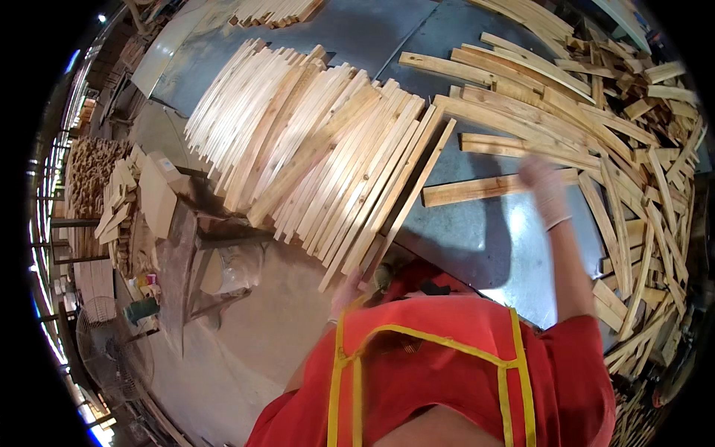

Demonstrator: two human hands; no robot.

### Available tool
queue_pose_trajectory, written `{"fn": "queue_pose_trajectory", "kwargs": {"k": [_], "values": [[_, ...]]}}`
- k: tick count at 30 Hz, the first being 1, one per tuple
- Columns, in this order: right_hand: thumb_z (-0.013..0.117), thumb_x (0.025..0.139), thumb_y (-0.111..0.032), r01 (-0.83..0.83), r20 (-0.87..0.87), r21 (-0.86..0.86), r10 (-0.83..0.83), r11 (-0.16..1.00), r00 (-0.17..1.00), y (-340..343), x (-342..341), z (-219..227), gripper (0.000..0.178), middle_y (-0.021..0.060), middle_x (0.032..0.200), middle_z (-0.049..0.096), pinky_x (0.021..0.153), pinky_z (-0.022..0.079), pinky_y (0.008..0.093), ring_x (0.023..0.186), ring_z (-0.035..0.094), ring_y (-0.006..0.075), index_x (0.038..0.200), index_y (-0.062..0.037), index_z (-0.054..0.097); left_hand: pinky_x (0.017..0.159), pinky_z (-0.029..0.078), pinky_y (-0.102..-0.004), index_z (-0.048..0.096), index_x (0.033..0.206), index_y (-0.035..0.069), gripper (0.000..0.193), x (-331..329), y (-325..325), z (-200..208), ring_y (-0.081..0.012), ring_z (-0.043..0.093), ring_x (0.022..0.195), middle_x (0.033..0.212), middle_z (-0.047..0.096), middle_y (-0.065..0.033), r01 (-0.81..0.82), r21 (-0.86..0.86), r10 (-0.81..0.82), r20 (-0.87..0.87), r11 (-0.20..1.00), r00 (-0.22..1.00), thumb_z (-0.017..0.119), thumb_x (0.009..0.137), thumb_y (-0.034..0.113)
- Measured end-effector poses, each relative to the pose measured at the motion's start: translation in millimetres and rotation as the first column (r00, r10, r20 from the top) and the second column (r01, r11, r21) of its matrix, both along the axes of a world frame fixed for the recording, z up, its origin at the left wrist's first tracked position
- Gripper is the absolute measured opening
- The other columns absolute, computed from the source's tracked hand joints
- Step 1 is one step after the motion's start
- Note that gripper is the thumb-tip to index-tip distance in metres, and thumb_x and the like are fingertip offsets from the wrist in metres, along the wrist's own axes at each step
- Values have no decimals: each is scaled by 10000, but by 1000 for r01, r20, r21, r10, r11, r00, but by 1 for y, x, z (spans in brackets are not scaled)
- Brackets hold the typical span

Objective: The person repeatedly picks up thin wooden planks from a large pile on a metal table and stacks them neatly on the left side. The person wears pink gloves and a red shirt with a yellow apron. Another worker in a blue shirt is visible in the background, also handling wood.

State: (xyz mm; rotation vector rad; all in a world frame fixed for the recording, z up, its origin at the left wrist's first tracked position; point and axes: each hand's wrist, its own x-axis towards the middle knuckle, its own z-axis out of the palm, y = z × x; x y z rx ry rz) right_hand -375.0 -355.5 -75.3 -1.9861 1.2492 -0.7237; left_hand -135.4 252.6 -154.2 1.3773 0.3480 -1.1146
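Note:
A broad row of pale wooden strips (pixel 357 171) lies side by side on the grey metal table (pixel 477 257). At the row's right edge, one narrow wooden strip (pixel 418 186) stands slightly apart. Its near end meets my left hand (pixel 345 295), which seems closed around it, close to my body. My right hand (pixel 542 188), in a pale glove, is smeared by motion over the right half of the table. Beneath or beside it lies a short wooden board (pixel 484 188); whether the hand touches it cannot be told. A wider board (pixel 316 156) rests slantwise across the row.
Loose boards (pixel 514 112) fan out at the far right, running into a tangled heap of offcuts (pixel 663 216). More strips (pixel 275 10) lie at the table's far edge. On the left stand a wooden stand (pixel 186 261), stacked wood (pixel 93 179) and a fan (pixel 108 346).

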Motion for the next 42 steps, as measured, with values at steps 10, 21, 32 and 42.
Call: {"fn": "queue_pose_trajectory", "kwargs": {"k": [10, 21, 32, 42], "values": [[760, 941, -269, -535, 534, 844, -22, -30, 845, 284, 200, 52, 447, 58, 925, 640, 584, 448, 248, 757, 599, 128, 1268, -16, 590, 917, 558, -293, 617, 1349, -47, 569, 17, -11, 142, -142, 679, 1076, 1281, 708, -111, 327, 249, -395, 314, 912, 863, 836, 927, 266], [502, 1132, -391, -82, 773, 206, -111, 975, 625, 38, 100, 241, 354, 74, 1191, 661, 995, 531, 426, 1146, 642, 237, 1220, -68, 617, 1050, 538, -421, 623, 1354, 125, 644, -2, 0, 72, -378, 628, 1258, 1384, 631, -169, 56, 613, -581, 710, 788, 399, 817, 840, 461], [711, 982, -247, -363, 375, 747, 97, 558, 922, 188, 127, -12, 166, -24, 838, 596, 619, 458, 263, 700, 554, 82, 1070, -125, 640, 931, 539, -336, 734, 1205, 66, 402, 102, 25, 36, -191, 690, 1034, 1068, 735, -80, 25, 157, -21, -29, 987, 999, 662, 1039, 426], [760, 956, -290, -244, 171, 882, 208, 403, 963, 247, 223, 1, 937, 75, 829, 612, 525, 514, 330, 642, 592, 157, 1646, -48, 175, 999, 540, -418, 582, 1419, -40, 556, 148, 2, 182, -275, 685, 1154, 1256, 721, -163, 279, 44, -281, 239, 959, 930, 651, 1035, 356]]}}
